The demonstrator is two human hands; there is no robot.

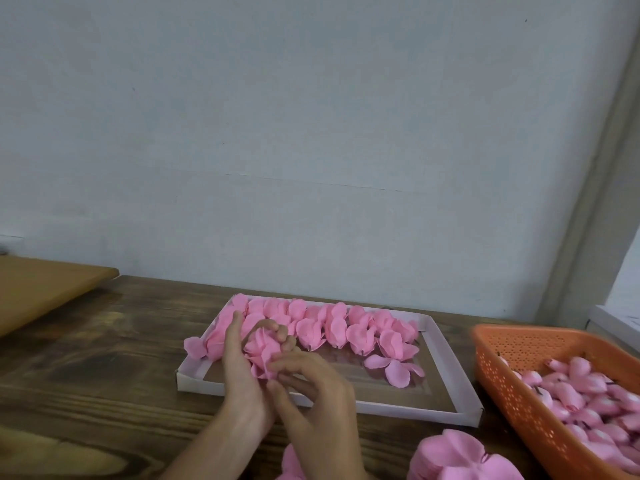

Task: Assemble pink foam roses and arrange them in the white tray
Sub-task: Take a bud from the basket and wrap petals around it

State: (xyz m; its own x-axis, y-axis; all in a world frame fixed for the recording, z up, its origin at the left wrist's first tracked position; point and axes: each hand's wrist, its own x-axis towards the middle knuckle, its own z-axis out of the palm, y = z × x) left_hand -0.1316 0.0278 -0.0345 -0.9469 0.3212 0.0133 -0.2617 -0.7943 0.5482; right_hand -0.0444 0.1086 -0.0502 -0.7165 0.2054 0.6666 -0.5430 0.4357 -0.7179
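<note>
Pink rose (262, 351) in both hands, above white tray (446, 355)

The tabletop (104, 358) is dark, grainy stained wood. The white tray (446, 355) looks like matt card. The roses (332, 327) are soft matt pink foam. The orange basket (512, 362) is perforated plastic.

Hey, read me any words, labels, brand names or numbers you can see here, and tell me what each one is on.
No text can be read anywhere in this view.
White tray: plain, no print.
Orange basket: perforations only, no label.
White object at the right edge: faint dark marks, too small and blurred to read.
</note>
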